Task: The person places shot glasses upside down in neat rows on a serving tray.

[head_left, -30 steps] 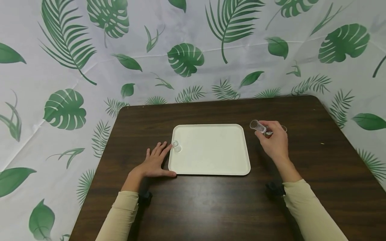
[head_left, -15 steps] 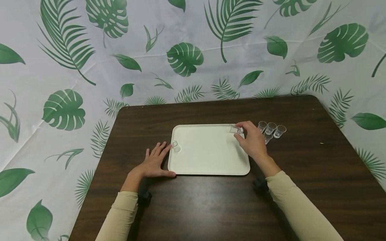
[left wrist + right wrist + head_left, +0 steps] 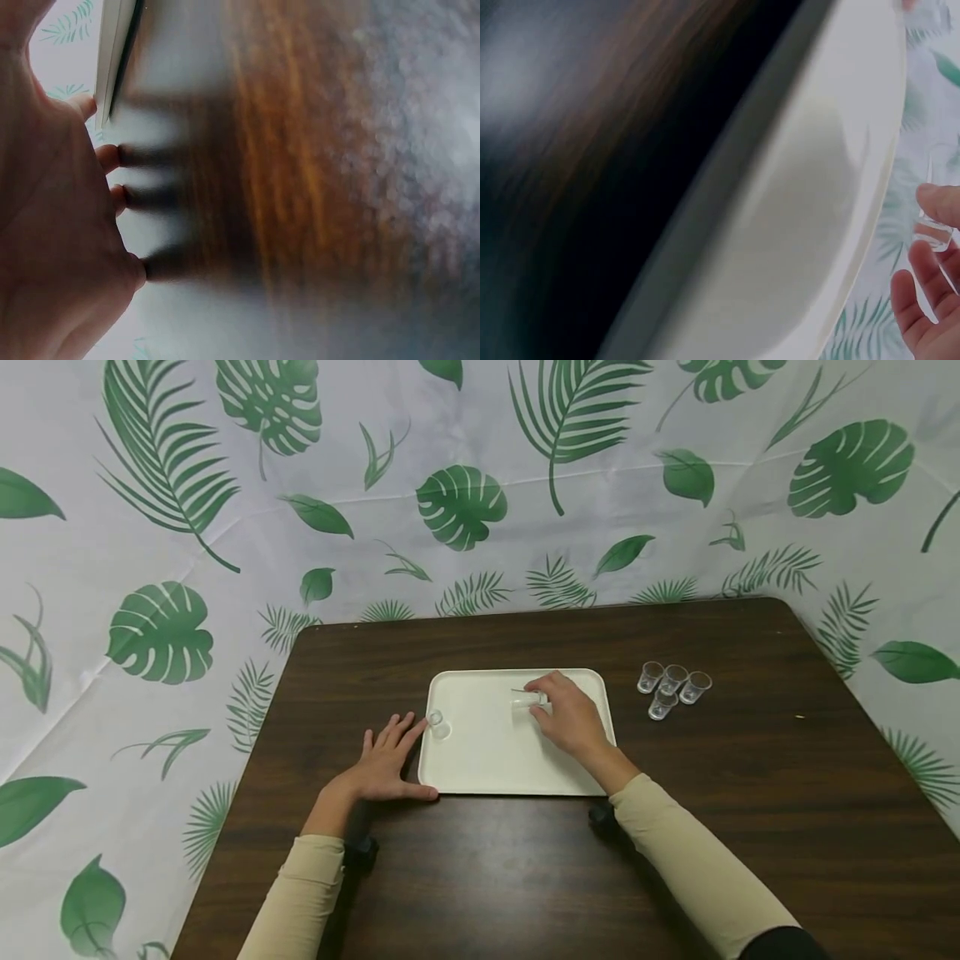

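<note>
In the head view my right hand [image 3: 573,718] pinches a small clear shot glass [image 3: 528,700] between thumb and fingers. That glass is tipped on its side above the cream tray [image 3: 510,768], its open end turned left. The right wrist view shows the thick base of the shot glass [image 3: 934,232] at my fingertips. A second shot glass [image 3: 441,728] stands on the tray by the left rim, its narrower end seemingly up. My left hand [image 3: 381,768] rests with spread fingers at the tray's left side, thumb at the front corner, holding nothing.
Several clear shot glasses [image 3: 673,679] stand close together on the dark wooden table [image 3: 750,735], right of the tray. Behind the table hangs a white cloth [image 3: 465,585] with green leaves. A dark wrist band [image 3: 606,818] shows under the right sleeve.
My right hand has carried the shot glass leftward from the group of glasses to above the tray, tipping it further sideways. The left hand and the glass beside it have stayed put.
</note>
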A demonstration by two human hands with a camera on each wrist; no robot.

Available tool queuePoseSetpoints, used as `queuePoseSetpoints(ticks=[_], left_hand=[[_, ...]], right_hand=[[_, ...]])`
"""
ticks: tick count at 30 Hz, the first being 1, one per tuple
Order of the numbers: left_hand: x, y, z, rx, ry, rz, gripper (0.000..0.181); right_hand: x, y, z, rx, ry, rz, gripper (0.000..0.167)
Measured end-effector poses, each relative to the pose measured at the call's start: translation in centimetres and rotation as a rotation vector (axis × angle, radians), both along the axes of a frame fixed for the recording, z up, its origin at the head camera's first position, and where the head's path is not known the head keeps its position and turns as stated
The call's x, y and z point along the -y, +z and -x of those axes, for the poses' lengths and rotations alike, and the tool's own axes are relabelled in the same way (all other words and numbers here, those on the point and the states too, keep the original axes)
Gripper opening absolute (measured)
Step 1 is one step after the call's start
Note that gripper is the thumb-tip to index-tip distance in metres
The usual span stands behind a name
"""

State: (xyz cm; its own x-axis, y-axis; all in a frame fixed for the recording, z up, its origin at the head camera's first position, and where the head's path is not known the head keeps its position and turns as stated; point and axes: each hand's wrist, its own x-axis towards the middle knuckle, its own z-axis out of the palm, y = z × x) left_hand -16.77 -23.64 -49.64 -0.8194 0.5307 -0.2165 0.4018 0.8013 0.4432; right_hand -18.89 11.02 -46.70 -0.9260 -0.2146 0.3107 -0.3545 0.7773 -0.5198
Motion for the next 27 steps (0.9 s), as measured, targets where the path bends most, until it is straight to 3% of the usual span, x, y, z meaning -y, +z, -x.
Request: queuePoseSetpoints(ticks=[7,14,20,27], left_hand=[[-0.3,0.7,-0.2,-0.012,-0.005,-0.035,0.119],[-0.2,0.5,-0.2,-0.022,0.0,-0.003,0.119],[-0.4,1.0,-0.3,-0.006,0.015,0.0,0.119],[-0.5,1.1,-0.3,-0.016,0.015,-0.012,0.117]], right_hand=[[3.5,-0.3,0.4,-0.076,0.137,-0.128,0.03],[6.5,0.1,0.9,-0.177,0.263,-0.302,0.029],[7.9,0.6,1.1,-0.26,0.36,-0.439,0.03],[8.6,0.9,1.1,-0.354,0.45,-0.56,0.012]])
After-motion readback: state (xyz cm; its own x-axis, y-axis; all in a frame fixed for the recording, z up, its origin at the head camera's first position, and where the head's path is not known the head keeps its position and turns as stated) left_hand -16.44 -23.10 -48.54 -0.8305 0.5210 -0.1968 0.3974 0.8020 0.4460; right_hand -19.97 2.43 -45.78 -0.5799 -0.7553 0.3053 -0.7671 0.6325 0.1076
